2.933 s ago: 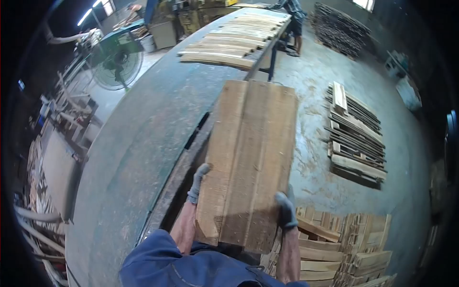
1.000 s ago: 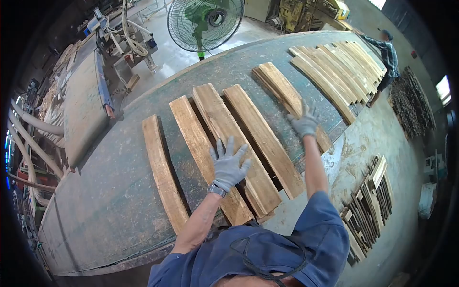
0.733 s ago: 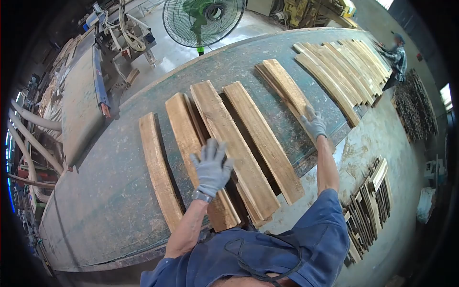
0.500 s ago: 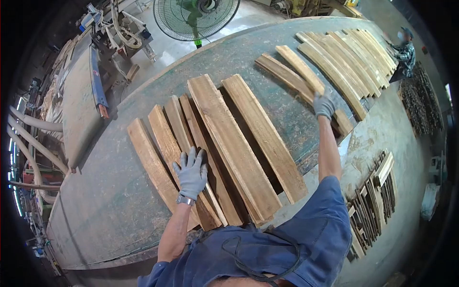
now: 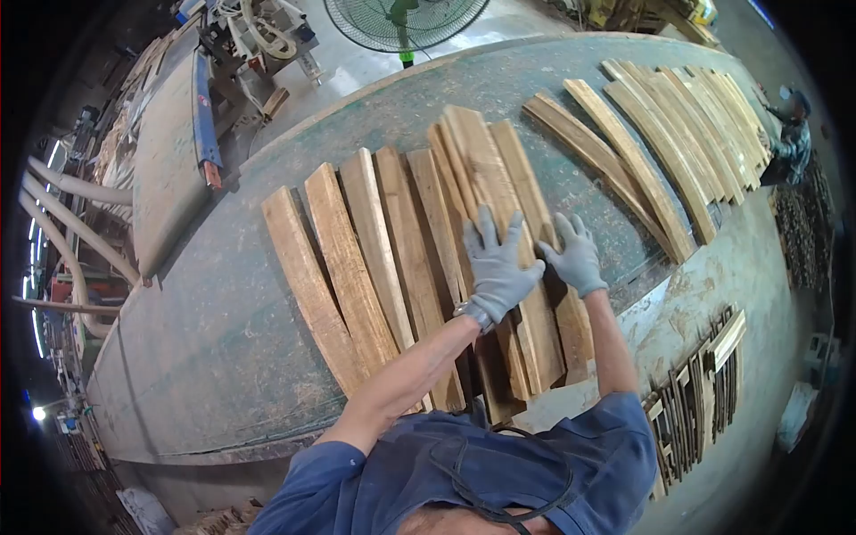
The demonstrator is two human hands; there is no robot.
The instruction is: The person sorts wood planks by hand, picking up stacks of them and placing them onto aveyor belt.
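Observation:
My left hand [image 5: 501, 267], in a grey glove, lies with spread fingers on a wide wooden board [image 5: 481, 165]. Close by, my right hand [image 5: 575, 257], also gloved, has its fingers apart over the board [image 5: 515, 160] at the right side of the group; its thumb points toward the wide board. The wide board lies over or against narrower boards, and which parts touch is hard to see. To the left, several boards, among them a light-edged board [image 5: 379, 241] and an outermost board [image 5: 299, 276], lie side by side, roughly lengthwise toward my body.
Two crossing boards [image 5: 615, 160] lie farther right on the large worn table [image 5: 205, 357]. Beyond them is a row of several boards [image 5: 687, 125], with a person [image 5: 792, 134] at that end. A fan [image 5: 406, 18] stands behind the table. Wood pieces [image 5: 700, 401] are stacked at lower right.
My left hand has moved right onto the wide board. My right hand has left the far boards and come back beside it. The left boards are spread apart, and the wide board has shifted.

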